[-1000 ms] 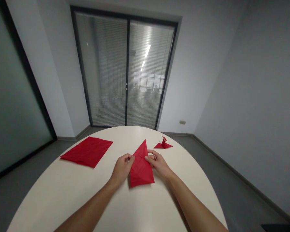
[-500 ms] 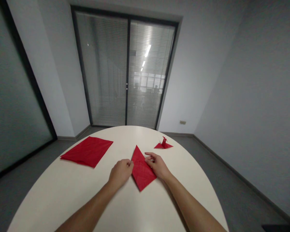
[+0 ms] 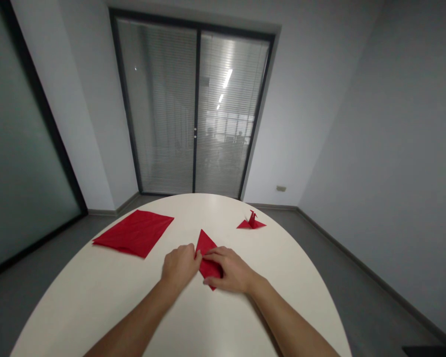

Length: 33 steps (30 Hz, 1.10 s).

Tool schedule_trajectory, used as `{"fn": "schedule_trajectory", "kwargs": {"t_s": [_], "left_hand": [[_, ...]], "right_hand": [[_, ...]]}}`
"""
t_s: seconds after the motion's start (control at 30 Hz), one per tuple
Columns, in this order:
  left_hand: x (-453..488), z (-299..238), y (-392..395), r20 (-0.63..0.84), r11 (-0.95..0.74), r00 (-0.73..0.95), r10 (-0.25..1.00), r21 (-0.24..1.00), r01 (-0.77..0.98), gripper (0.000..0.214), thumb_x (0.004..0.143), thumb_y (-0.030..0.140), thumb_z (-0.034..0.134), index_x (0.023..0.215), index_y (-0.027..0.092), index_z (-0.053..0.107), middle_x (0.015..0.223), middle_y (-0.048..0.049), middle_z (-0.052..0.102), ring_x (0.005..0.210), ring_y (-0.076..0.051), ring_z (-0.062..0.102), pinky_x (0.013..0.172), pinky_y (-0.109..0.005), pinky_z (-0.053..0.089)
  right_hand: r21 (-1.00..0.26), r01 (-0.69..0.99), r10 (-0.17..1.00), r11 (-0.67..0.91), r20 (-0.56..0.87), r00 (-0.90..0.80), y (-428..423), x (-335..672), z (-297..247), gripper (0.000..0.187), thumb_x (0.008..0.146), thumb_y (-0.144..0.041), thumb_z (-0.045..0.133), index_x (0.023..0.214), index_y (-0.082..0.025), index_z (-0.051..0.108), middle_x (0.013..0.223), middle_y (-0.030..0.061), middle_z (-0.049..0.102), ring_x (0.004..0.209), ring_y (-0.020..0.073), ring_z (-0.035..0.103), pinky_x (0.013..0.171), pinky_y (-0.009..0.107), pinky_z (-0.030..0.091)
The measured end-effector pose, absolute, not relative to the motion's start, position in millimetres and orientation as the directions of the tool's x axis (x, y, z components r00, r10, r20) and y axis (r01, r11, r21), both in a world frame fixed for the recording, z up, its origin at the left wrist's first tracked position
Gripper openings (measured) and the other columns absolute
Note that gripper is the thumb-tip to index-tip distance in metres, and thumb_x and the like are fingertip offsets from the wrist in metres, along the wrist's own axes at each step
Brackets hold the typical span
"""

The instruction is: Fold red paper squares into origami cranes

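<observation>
Head view, looking down over a round white table [image 3: 96, 302] that filled the lower half of the frame.

Folded red paper [image 3: 205, 244]: lay flat on the table at lower centre, between the two hands. Only a pointed corner showed clear, aimed toward the top of the frame, plus a small tip below the right palm. The rest was covered.

Left hand [image 3: 179, 267]: just left of centre, fingers curled in tight. Thumb and forefinger met at the paper's left edge, pinching it. Knuckles faced the camera, so the pinch itself was partly hidden.

Right hand [image 3: 228, 270]: just right of centre, palm down, spread flat over the paper's lower part. Fingers stretched leftward, nearly meeting the left hand. Not closed around anything; it pressed on the sheet rather than holding it.

Both forearms ran in bare from the bottom edge.

Stack of red sheets [image 3: 134, 232]: flat on the table at centre left, well apart from the hands.

Small red paper crane [image 3: 251, 221]: stood right of centre, above the right hand, apart from it.

Upper centre: dark-framed glass door [image 3: 196, 109] with slatted blinds. Grey walls on both sides.
</observation>
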<state>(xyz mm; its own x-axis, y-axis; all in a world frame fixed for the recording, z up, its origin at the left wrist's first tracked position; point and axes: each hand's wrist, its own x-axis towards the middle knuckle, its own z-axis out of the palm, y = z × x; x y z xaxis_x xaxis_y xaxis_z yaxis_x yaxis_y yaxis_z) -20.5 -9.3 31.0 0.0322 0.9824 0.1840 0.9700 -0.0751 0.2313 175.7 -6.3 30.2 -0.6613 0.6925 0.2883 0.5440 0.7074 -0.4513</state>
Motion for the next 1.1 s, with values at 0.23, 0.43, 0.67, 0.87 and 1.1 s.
{"fn": "schedule_trajectory", "kwargs": {"t_s": [0.23, 0.43, 0.67, 0.87, 1.1], "left_hand": [[-26.3, 9.5, 2.9, 0.402, -0.567, 0.437, 0.804, 0.298, 0.768, 0.043, 0.090, 0.009, 0.050, 0.128, 0.021, 0.066, 0.143, -0.0099, 0.062, 0.133, -0.026, 0.056, 0.117, -0.044, 0.037], [-29.2, -4.9, 6.0, 0.345, -0.547, 0.436, 0.831, 0.365, 0.754, 0.039, 0.097, 0.021, 0.049, 0.132, 0.017, 0.067, 0.142, -0.0139, 0.063, 0.134, -0.030, 0.057, 0.117, -0.052, 0.039], [-33.5, -9.3, 8.6, 0.372, -0.562, 0.437, 0.819, 0.370, 0.739, 0.035, 0.096, 0.028, 0.056, 0.127, 0.020, 0.070, 0.142, -0.0133, 0.063, 0.134, -0.031, 0.056, 0.115, -0.051, 0.041], [-34.8, -6.9, 10.1, 0.389, -0.605, 0.465, 0.795, 0.446, 0.659, 0.026, 0.094, 0.025, 0.060, 0.115, 0.024, 0.075, 0.130, -0.0084, 0.071, 0.125, -0.027, 0.062, 0.111, -0.045, 0.046], [-33.0, 7.6, 2.4, 0.363, -0.590, 0.465, 0.807, 0.490, 0.642, 0.020, 0.096, 0.023, 0.055, 0.100, 0.023, 0.075, 0.121, -0.0068, 0.074, 0.118, -0.025, 0.065, 0.104, -0.037, 0.048]], "right_hand": [[-0.492, 0.552, 0.717, 0.673, 0.253, -0.649, 0.8, 189.5, 24.4, 0.070, 0.074, -0.019, 0.069, 0.142, -0.027, 0.056, 0.143, 0.0108, 0.062, 0.134, 0.0335, 0.054, 0.120, 0.058, 0.026], [-0.458, 0.571, 0.722, 0.681, 0.293, -0.627, 4.7, 196.8, 24.0, 0.055, 0.080, -0.027, 0.071, 0.134, -0.021, 0.065, 0.138, 0.0142, 0.066, 0.137, 0.0352, 0.052, 0.118, 0.054, 0.033], [-0.494, 0.594, 0.764, 0.635, 0.291, -0.575, 6.6, 202.7, 23.6, 0.046, 0.086, -0.026, 0.068, 0.132, -0.021, 0.068, 0.133, 0.0126, 0.069, 0.123, 0.0308, 0.064, 0.107, 0.044, 0.048], [-0.466, 0.645, 0.793, 0.606, 0.292, -0.535, 3.8, 202.8, 28.2, 0.038, 0.088, -0.030, 0.065, 0.124, -0.024, 0.073, 0.124, 0.0087, 0.074, 0.112, 0.0291, 0.070, 0.099, 0.039, 0.052], [-0.433, 0.656, 0.784, 0.618, 0.274, -0.558, 0.9, 208.7, 38.1, 0.040, 0.087, -0.044, 0.069, 0.122, -0.024, 0.073, 0.117, 0.0088, 0.076, 0.104, 0.0288, 0.070, 0.092, 0.037, 0.051]]}}
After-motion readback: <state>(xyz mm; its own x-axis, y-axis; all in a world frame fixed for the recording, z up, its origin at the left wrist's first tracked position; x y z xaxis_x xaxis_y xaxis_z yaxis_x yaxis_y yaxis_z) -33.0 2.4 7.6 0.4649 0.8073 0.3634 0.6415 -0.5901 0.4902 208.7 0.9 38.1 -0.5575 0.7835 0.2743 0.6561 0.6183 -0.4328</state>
